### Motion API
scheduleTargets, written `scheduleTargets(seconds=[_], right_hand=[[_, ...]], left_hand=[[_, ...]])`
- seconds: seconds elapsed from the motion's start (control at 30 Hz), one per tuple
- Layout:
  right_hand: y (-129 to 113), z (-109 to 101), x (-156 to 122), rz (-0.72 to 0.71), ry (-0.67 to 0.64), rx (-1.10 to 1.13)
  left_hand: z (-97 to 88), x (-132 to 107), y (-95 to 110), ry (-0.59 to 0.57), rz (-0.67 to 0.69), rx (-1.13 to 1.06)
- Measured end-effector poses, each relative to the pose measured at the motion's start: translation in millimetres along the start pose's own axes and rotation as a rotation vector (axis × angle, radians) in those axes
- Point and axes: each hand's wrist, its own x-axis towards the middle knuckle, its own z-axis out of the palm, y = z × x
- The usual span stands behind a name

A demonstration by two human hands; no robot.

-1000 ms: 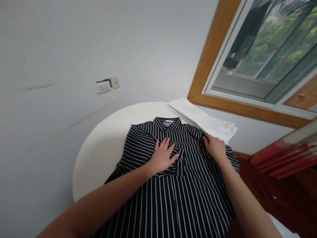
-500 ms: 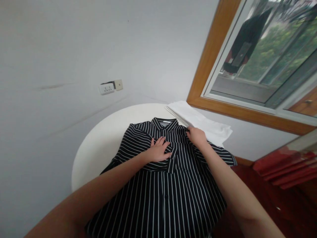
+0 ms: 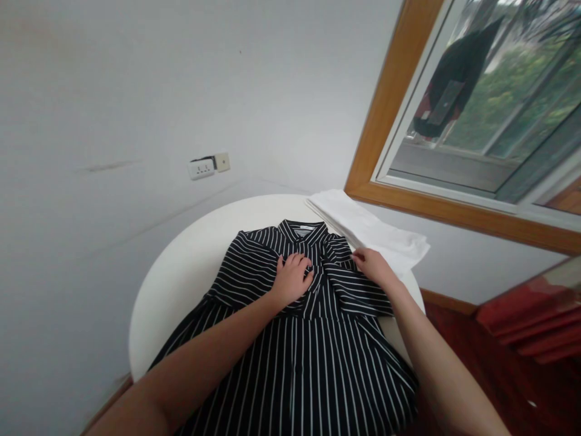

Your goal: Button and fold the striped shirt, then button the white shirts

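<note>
Person's L hand [image 3: 293, 280] is lying palm-down, fingers spread, on the chest of the blk/wht striped collared shirt [image 3: 313, 369]. R hand [image 3: 370, 265] is touching the shirt's shoulder fold nr the table's R edge; unclear if it's pinching fabric. Shirt's covering the rd. wht table [image 3: 175, 284], collar pointing to far edge; folded wht cloth [image 3: 367, 224] is lying along far-R edge.
</note>
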Motion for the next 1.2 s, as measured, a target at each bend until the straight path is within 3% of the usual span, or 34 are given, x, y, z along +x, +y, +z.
scheduleTargets(seconds=[0.17,0.53,0.8,1.03,1.2], right_hand=[[18.3,16.7,-16.2,-0.150,-0.106,-0.081],[48.6,19.3,-24.0,-0.067,-0.163,-0.052],[44.6,17.5,-26.3,-0.021,-0.097,-0.163],[37.0,-6.2,-39.8,-0.053,-0.011,0.152],[13.7,-31.4,-56.1,-0.170,-0.082,0.423]], left_hand=[[-0.7,1.5,0.7,-0.014,-0.004,0.011],[5.6,2.7,0.5,0.000,-0.008,0.040],[1.9,1.6,2.7,-0.008,-0.008,0.038],[1.2,-0.6,1.9,0.016,0.010,-0.004],[-0.2,-1.5,1.8,0.042,0.024,-0.028]])
